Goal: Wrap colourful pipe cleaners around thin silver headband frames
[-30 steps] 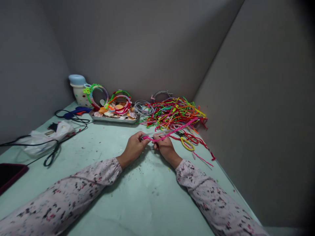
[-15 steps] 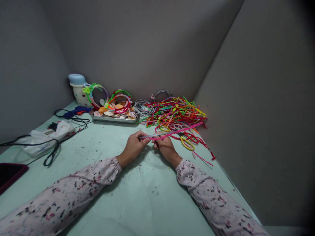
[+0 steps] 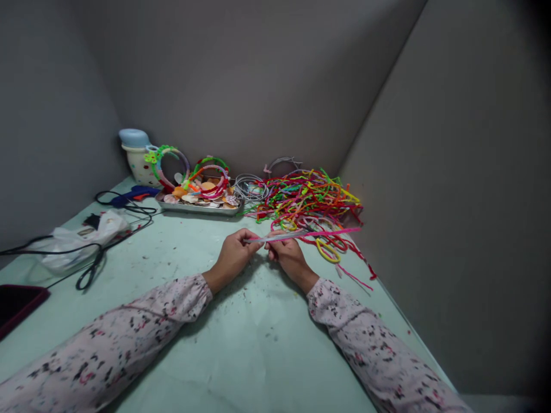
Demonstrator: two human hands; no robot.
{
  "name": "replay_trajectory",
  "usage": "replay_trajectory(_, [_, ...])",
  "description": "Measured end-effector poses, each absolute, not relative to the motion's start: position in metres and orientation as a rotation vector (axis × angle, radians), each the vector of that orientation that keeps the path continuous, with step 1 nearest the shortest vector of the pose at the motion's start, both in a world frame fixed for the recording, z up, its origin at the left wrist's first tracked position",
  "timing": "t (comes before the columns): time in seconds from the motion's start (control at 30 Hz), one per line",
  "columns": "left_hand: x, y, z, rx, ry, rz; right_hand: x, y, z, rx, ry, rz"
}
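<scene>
My left hand [image 3: 236,252] is closed, thumb and fingertips pinching the left ends of a thin grey strip [image 3: 286,236] and a pink pipe cleaner [image 3: 331,232]. Close beside it, my right hand [image 3: 289,257] pinches the same two pieces a little farther along. They lie nearly level and almost on top of each other, the pink one reaching out past my right hand. Whether the grey piece is wire or another pipe cleaner, I cannot tell. Behind my right hand lies a tangled heap of coloured pipe cleaners [image 3: 310,192], with yellow-handled scissors [image 3: 328,251] at its near side.
A metal tray [image 3: 202,211] of seashells stands at the back, with decorated headbands [image 3: 172,152] on it. Beside it are coiled grey wire [image 3: 249,188], a blue-lidded cup [image 3: 140,163] and a blue tool [image 3: 135,195]. A plastic bag [image 3: 81,241], black cable [image 3: 101,252] and dark tablet [image 3: 21,304] lie left.
The far end of the pink pipe cleaner has dropped, so it now lies flatter and closer along the grey strip. Both hands keep their places and their grip.
</scene>
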State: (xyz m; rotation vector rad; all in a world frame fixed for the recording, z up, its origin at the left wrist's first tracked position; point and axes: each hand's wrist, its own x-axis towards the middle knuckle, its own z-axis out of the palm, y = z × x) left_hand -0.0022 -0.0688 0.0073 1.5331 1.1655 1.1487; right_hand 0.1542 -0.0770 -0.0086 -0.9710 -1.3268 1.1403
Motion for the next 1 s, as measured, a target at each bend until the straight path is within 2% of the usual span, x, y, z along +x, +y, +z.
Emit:
replay_trajectory(0.73, [-0.002,-0.072,0.011,1.294,1.087,1.118,0.154,-0.078,-0.01,-1.12,-1.365,1.102])
replay_trajectory(1.0, [0.002,-0.071,0.011,1.331,1.134,1.084,0.156,-0.076,-0.012,-1.122,-1.421,0.99])
